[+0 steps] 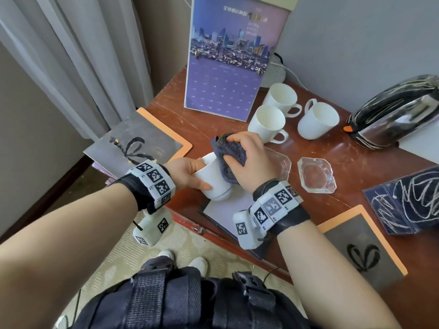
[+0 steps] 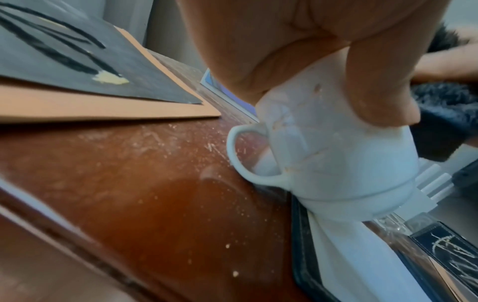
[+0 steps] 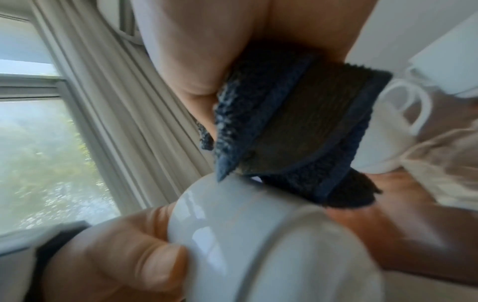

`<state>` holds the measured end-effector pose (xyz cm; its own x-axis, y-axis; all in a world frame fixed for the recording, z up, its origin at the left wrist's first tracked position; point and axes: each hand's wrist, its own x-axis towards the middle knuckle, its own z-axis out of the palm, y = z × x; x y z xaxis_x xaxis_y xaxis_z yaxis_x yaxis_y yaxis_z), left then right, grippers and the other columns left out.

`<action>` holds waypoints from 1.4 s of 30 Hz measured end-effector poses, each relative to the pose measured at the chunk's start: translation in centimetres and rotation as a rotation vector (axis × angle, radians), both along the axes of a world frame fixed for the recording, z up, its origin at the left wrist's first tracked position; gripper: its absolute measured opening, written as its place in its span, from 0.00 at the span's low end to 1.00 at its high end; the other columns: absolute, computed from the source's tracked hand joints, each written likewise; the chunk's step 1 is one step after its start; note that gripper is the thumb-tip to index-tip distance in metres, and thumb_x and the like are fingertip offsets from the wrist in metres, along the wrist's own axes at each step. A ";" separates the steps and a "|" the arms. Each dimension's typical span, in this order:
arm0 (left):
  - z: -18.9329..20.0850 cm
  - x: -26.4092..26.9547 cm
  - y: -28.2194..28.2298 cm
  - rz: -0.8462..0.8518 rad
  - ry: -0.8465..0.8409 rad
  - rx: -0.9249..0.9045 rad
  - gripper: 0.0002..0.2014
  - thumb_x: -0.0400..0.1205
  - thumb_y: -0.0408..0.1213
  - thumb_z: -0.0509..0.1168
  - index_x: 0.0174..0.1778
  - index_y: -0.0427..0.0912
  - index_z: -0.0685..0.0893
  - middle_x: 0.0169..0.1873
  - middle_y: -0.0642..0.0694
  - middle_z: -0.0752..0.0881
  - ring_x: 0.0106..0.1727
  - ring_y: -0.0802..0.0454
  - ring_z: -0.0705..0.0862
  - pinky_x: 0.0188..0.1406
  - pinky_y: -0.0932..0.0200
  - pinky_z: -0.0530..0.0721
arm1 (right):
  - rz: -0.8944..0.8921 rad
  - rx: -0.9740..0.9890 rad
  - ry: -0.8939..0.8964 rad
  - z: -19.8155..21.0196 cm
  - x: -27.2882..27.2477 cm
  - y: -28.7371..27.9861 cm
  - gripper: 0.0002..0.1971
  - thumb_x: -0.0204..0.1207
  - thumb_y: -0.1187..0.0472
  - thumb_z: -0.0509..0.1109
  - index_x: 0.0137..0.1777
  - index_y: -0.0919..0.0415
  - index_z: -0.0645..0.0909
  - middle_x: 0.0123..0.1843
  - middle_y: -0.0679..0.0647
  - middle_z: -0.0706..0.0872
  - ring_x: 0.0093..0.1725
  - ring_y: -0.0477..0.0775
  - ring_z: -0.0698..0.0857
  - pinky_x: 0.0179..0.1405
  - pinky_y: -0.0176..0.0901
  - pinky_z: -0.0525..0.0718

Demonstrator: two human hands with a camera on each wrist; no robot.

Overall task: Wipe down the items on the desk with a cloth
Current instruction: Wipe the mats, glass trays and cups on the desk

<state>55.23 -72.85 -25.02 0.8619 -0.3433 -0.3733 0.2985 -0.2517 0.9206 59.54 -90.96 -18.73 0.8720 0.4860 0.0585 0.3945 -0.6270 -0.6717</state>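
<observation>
Left hand (image 1: pixel 184 173) gripping white mug (image 1: pixel 213 179), right hand (image 1: pixel 249 157) clutching cloth (image 1: pixel 229 154), three mugs (image 1: pixel 269 123), glass ashtray (image 1: pixel 317 174) beside

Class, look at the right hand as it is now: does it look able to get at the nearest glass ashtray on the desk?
Probably yes. The glass ashtray lies just beside the right hand with nothing between, but that hand grips the cloth.

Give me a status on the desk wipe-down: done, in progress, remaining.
Done: nothing can be confirmed from the pictures. In progress: the left hand grips a white ceramic mug, tilted over the desk, while the right hand presses a folded dark blue cloth against it. Apparently left: three white mugs, the clear glass ashtray and the steel kettle.
</observation>
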 end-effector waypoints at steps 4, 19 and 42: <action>0.3 -0.1 0.0 0.079 0.055 -0.113 0.18 0.54 0.48 0.80 0.38 0.50 0.91 0.46 0.40 0.90 0.56 0.39 0.85 0.65 0.41 0.79 | 0.114 -0.140 -0.117 -0.9 -1.3 1.0 0.17 0.74 0.64 0.70 0.63 0.58 0.79 0.69 0.53 0.72 0.63 0.57 0.77 0.53 0.50 0.81; 0.1 0.5 -0.4 0.185 0.038 -0.118 0.17 0.59 0.44 0.77 0.43 0.47 0.86 0.45 0.43 0.89 0.52 0.43 0.86 0.60 0.47 0.82 | 0.193 -0.373 -0.067 1.3 0.9 -1.4 0.11 0.75 0.59 0.67 0.57 0.54 0.79 0.63 0.48 0.73 0.55 0.53 0.80 0.43 0.41 0.74; 0.7 0.9 -0.5 0.336 0.044 0.118 0.09 0.78 0.41 0.69 0.53 0.48 0.82 0.44 0.54 0.88 0.45 0.60 0.85 0.53 0.64 0.80 | -0.014 -0.228 0.023 -0.9 0.1 -1.0 0.14 0.77 0.62 0.66 0.63 0.56 0.76 0.69 0.52 0.69 0.62 0.53 0.77 0.55 0.37 0.72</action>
